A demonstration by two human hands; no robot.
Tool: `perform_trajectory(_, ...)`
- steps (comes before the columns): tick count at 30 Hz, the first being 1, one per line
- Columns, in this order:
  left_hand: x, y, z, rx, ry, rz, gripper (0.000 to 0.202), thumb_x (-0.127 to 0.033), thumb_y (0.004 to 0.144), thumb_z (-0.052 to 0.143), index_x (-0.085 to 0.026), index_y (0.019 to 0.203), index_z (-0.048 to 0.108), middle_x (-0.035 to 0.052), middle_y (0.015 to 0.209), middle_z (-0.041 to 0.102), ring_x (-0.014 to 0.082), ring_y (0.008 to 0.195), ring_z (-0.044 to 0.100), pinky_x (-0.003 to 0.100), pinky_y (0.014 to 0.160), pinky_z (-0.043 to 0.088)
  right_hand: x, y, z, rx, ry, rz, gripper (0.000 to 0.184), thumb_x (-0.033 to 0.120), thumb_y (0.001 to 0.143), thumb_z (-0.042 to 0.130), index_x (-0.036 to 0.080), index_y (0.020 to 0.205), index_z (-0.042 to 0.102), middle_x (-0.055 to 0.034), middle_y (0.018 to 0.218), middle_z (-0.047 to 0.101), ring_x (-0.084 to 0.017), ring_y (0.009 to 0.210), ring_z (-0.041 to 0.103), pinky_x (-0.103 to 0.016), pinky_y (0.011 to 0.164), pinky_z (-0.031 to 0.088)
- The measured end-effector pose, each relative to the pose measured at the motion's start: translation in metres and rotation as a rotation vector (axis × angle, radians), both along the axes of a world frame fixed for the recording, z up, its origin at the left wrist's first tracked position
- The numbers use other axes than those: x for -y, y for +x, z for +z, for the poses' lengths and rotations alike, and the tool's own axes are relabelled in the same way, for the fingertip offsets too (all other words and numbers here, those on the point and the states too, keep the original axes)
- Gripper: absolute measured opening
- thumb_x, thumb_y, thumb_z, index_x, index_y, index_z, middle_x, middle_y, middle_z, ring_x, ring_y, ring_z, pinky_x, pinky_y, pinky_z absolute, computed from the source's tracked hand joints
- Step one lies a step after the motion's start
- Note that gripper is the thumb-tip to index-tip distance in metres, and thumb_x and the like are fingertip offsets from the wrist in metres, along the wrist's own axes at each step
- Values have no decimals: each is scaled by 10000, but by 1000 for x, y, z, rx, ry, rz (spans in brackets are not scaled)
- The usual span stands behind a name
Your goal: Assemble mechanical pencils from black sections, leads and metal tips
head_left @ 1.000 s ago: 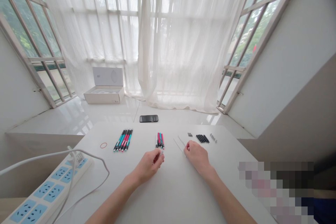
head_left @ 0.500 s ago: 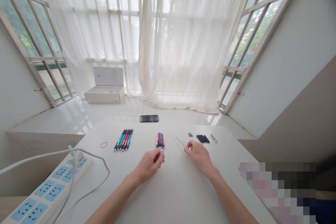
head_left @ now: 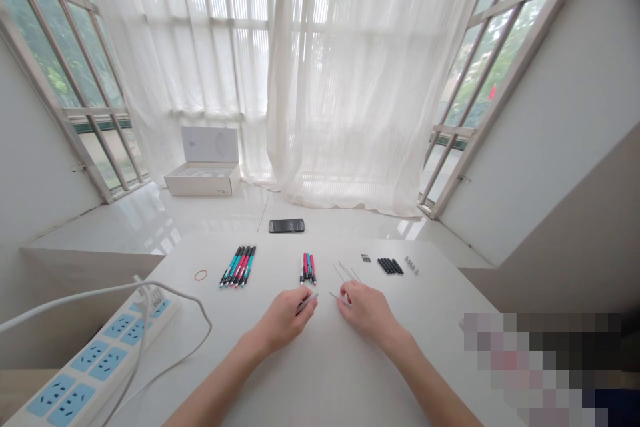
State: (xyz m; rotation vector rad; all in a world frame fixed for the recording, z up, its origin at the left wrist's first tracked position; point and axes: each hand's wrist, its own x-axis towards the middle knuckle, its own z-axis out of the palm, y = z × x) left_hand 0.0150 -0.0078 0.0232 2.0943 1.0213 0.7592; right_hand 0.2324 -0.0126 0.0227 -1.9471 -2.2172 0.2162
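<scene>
My left hand is closed around a short, slim grey pen part, its pale end pointing up and right. Opposite it, my right hand pinches a thin pen refill whose tip points left toward that part; a gap separates the two. Just beyond my right fingers lie a few more thin refills. Coloured pen barrels in pink and teal lie past my left hand. Farther right are small dark metallic pieces, a row of black tubular grips and small grey tips.
Several whole pens lie at the left, beside an orange-brown ring. A power strip with a white cable occupies the left edge. Behind are a black phone and an open white box.
My right hand has moved left and toward me, bringing one refill away from the others, near my left hand. The part in my left hand has tilted to the right.
</scene>
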Motion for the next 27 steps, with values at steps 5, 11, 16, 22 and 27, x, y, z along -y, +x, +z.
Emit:
perform_trajectory(5,-1,1,-3,-15,29,11,307,-394,936,412,-191,728,512,-31,614,475,119,564,415,221,548,341,-1,-7,-1,49,25,28,253,203,912,436,197,769,646,-38,833,648,-140,685,600,-240,575,322)
perform_trajectory(11,-4,2,-7,83,34,33,256,-346,942,379,-185,952,578,45,833,607,149,681,515,251,666,423,2,-13,1,-66,49,0,142,175,833,490,186,736,593,-37,759,639,-139,640,573,-241,578,342)
perform_trajectory(16,-2,1,-5,77,-14,20,302,-309,945,360,-210,1165,542,28,867,629,132,651,511,241,674,428,3,-5,14,-777,78,-1,112,281,804,481,212,716,472,35,551,516,-119,514,459,-240,517,345)
perform_trajectory(22,3,2,6,-20,1,18,264,-388,924,414,-212,909,610,-35,623,492,116,539,392,205,550,353,1,-7,17,-1282,42,-26,144,331,775,518,202,799,460,9,602,610,-68,419,283,-218,421,252)
perform_trajectory(27,4,1,8,-22,10,9,234,-373,910,428,-213,897,598,-38,625,483,116,543,387,205,548,351,1,-10,15,-1315,90,-78,182,358,769,550,196,802,474,-20,648,648,-65,422,279,-213,407,234)
